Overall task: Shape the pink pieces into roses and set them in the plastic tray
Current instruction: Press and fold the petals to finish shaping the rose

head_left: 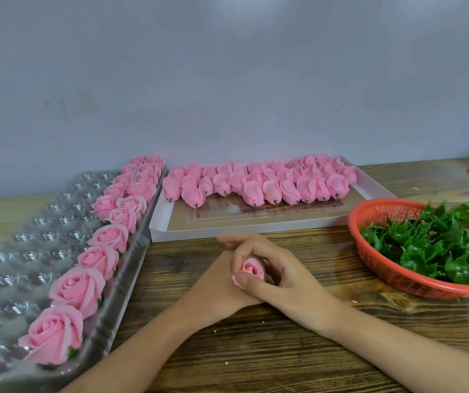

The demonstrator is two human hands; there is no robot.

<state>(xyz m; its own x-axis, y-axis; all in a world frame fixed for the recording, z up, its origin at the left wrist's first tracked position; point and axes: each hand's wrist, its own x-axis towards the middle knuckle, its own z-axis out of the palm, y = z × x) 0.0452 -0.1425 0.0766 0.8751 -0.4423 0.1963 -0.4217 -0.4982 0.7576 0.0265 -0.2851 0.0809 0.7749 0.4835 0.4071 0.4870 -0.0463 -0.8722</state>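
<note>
Both hands meet at near centre of the table (284, 350).
- Rose (251, 268): held between the hands, bloom facing up, just above the table.
- Right hand (284, 268): fingers (240, 252) curled over the rose's far and left side, thumb at its near edge, pinching the petals.
- Left hand (216, 279): cups the rose from the left; its fingers are mostly hidden.
- Tray (29, 251), left: finished roses (77, 287) fill its right columns.
- Box (227, 225), far centre: rows of pink pieces (256, 182).
- Basket (392, 276), right: green leaves (440, 245).
</note>
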